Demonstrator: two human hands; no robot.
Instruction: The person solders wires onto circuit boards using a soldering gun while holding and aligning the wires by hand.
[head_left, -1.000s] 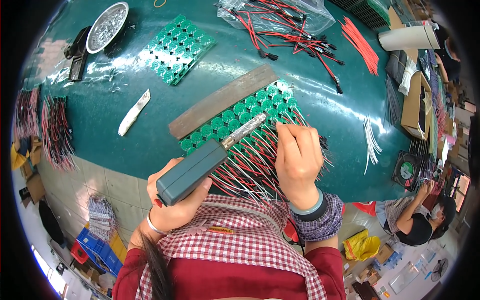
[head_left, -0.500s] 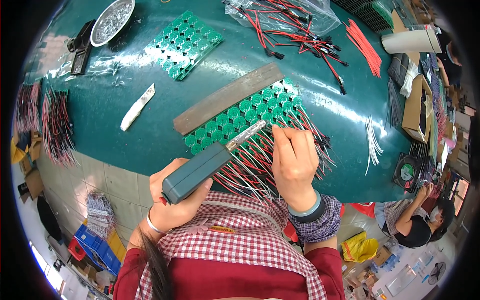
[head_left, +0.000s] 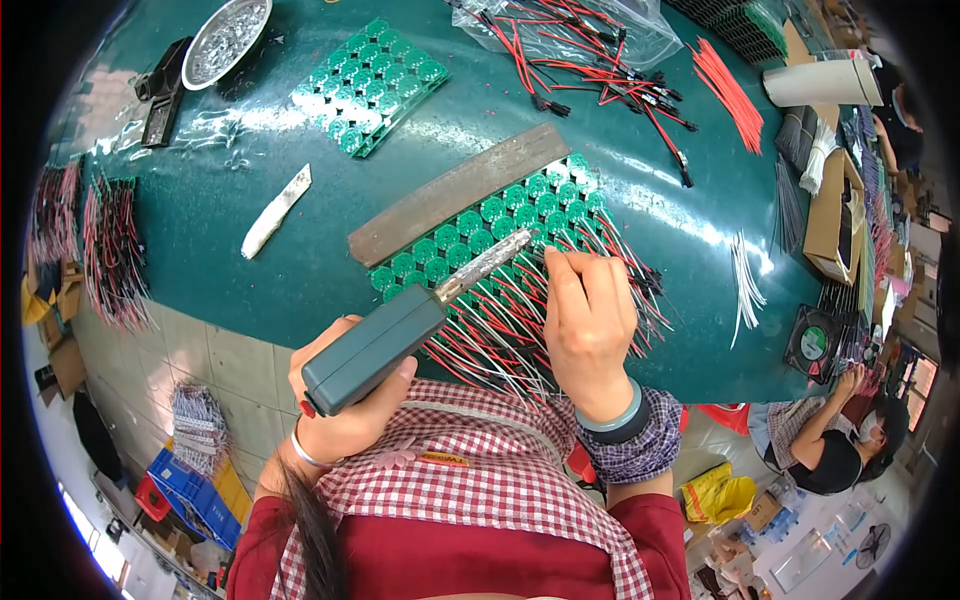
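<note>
Soldering iron [head_left: 375, 350] shifted slightly left; left hand [head_left: 358, 418] wrapped round its grip; right hand [head_left: 592, 322] pinched a wire [head_left: 546, 250] near its tip; green circuit board [head_left: 481, 241] lay beside brown bar [head_left: 460, 193]

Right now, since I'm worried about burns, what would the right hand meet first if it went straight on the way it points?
Probably the iron tip, just ahead of the right hand; depth is unclear, so the board could come first.

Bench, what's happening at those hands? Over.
Left grip around green-handled tool; right grip pinched beside its tip, contents unclear. Green circuit panel beneath, wires over it. Brown bar alongside panel, clear of tip.
</note>
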